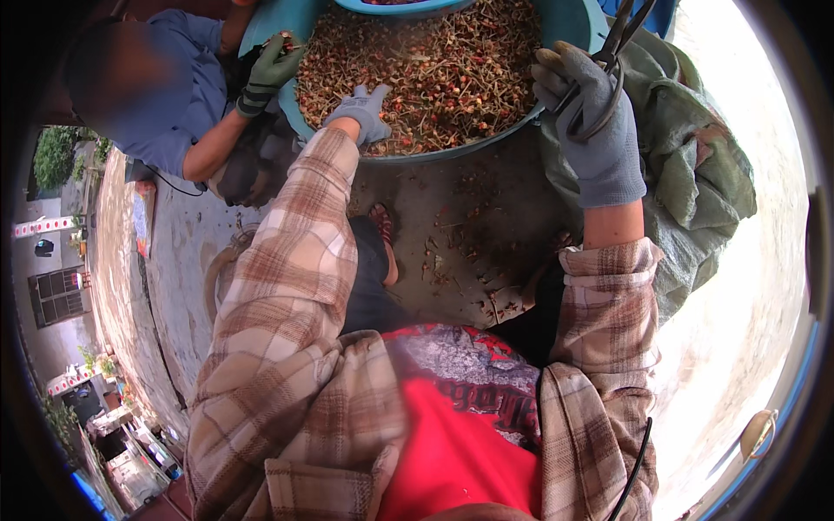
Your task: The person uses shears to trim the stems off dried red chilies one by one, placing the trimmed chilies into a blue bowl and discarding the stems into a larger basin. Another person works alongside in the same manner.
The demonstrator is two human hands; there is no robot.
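A large blue-green plastic tub (417,156) stands before me, filled with dried plant stems and small red and yellow buds or fruits (449,78). My left hand (365,114), in a grey work glove, rests on the stems at the tub's near left side, fingers spread; nothing shows in it, though what lies under the palm is hidden. At the tub's right edge my right hand (589,111), also gloved in grey, is raised and closed around the handles of dark metal scissors (616,49), whose blades point up and away. A smaller blue basin (404,8) sits at the tub's far side.
At the left, a co-worker (163,98) in a blue shirt holds some stems over the tub with a green-gloved hand (273,68). A crumpled green woven sack (690,156) lies at the right. Fallen stems (449,260) are scattered on the concrete floor by my feet.
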